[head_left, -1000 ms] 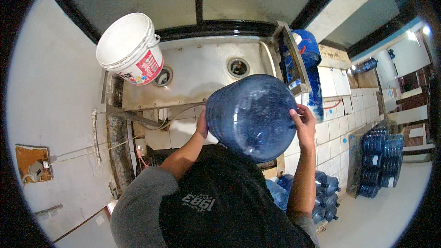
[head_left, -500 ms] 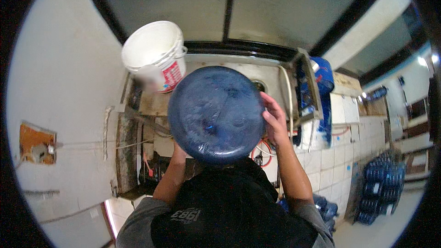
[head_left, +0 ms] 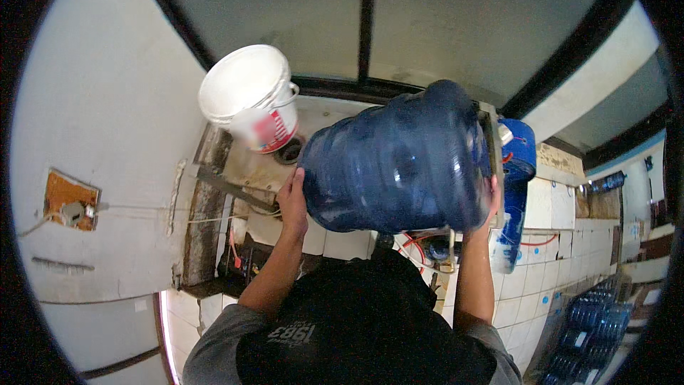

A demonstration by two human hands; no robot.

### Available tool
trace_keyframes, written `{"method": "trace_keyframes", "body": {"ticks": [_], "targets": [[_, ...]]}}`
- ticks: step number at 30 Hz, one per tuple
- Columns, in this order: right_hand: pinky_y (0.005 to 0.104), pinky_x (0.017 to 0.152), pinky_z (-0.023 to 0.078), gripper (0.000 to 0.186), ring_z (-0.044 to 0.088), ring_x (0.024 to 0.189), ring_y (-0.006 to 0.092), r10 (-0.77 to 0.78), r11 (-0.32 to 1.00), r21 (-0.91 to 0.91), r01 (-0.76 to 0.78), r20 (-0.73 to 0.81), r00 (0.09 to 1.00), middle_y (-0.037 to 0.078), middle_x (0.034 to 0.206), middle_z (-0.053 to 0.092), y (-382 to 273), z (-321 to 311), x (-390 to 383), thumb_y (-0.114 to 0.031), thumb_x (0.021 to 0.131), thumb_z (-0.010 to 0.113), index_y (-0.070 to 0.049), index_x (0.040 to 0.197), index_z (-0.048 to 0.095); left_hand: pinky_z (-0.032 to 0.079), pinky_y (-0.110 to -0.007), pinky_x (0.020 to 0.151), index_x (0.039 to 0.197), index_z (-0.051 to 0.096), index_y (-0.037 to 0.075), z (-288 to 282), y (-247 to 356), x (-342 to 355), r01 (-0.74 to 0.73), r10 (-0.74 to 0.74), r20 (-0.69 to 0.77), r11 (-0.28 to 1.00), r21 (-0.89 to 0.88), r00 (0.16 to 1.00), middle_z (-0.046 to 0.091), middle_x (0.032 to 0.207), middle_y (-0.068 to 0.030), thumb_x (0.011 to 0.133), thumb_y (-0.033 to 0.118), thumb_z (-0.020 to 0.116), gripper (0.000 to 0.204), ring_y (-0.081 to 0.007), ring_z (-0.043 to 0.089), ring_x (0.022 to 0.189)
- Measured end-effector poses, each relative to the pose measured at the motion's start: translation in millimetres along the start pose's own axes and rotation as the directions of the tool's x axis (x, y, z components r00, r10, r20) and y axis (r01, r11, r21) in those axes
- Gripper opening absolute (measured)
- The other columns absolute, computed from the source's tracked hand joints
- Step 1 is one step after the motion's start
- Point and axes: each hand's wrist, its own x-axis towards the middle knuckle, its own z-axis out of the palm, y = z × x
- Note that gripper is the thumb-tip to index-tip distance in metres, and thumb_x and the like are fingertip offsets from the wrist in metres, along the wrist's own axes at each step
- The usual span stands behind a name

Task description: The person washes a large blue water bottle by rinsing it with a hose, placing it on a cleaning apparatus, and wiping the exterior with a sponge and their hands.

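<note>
A large translucent blue water jug is held on its side above the stainless steel sink, covering much of it. My left hand is closed on the jug's left end. At its right end, my right hand grips it, partly hidden behind the plastic. A white bucket with a red label stands at the sink's back left, beside a visible drain.
Frosted panels in dark frames back the sink. Blue containers are at its right, stacked jugs at lower right. The left wall has a cutout with a cord. Hoses lie below.
The jug has turned from end-on, its round bottom facing me, to lying sideways across my view between my hands. The surroundings have shifted in the picture as my head moved.
</note>
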Motion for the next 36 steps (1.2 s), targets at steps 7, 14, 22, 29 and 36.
{"method": "trace_keyframes", "body": {"ticks": [7,14,22,29,36], "targets": [[0.0464,0.107,0.045,0.053,0.059,0.123,0.0326,-0.192,0.975,-0.133,0.176,-0.114,0.975,0.013,0.134,0.064,-117.3,-27.8,39.2,-0.043,0.102,0.052,-0.003,0.136,0.059,0.044,-0.032,0.104,0.129,0.065,-0.008,168.1,-27.6,24.9,-0.015,0.014,0.271,1.000,0.002,0.963,0.070,0.122,-0.0126,0.104,0.039,0.057,0.053,-0.0198,0.063,0.113],[0.0427,0.111,0.044,0.060,0.055,0.131,0.0295,-0.303,0.873,-0.371,0.315,0.093,0.949,0.014,0.143,0.057,-165.6,14.5,63.4,-0.046,0.103,0.049,-0.004,0.146,0.051,0.049,-0.040,0.100,0.129,0.066,0.000,270.1,-88.6,55.8,0.269,-0.217,0.334,0.956,-0.119,0.917,0.070,0.124,-0.0107,0.104,0.052,0.051,0.060,-0.0250,0.067,0.110],[0.0393,0.119,0.029,0.065,0.045,0.140,0.0293,-0.306,0.607,-0.680,0.411,0.278,0.911,0.018,0.153,0.047,-114.3,42.5,114.2,-0.033,0.100,0.062,0.001,0.152,0.043,0.050,-0.043,0.102,0.139,0.057,0.000,229.7,-170.7,88.7,0.229,-0.158,0.237,0.922,-0.312,0.958,0.067,0.129,-0.0140,0.107,0.044,0.047,0.056,-0.0276,0.065,0.114],[0.0384,0.112,0.039,0.067,0.056,0.127,0.0280,-0.250,0.469,-0.712,0.523,0.460,0.852,0.021,0.139,0.059,-73.9,69.3,125.5,-0.028,0.098,0.066,-0.001,0.153,0.040,0.043,-0.046,0.111,0.149,0.047,0.002,181.9,-237.4,108.7,0.329,-0.254,0.280,0.906,-0.266,0.926,0.060,0.141,-0.0143,0.105,0.049,0.046,0.064,-0.0302,0.059,0.126],[0.0366,0.114,0.036,0.065,0.053,0.132,0.0269,-0.188,0.465,-0.744,0.480,0.447,0.875,0.018,0.146,0.054,-52.4,47.0,138.4,-0.021,0.098,0.063,-0.002,0.154,0.039,0.040,-0.045,0.114,0.151,0.044,0.003,173.3,-223.4,84.6,0.381,-0.314,0.382,0.918,-0.111,0.869,0.058,0.144,-0.0140,0.105,0.053,0.045,0.068,-0.0308,0.056,0.130]]}}
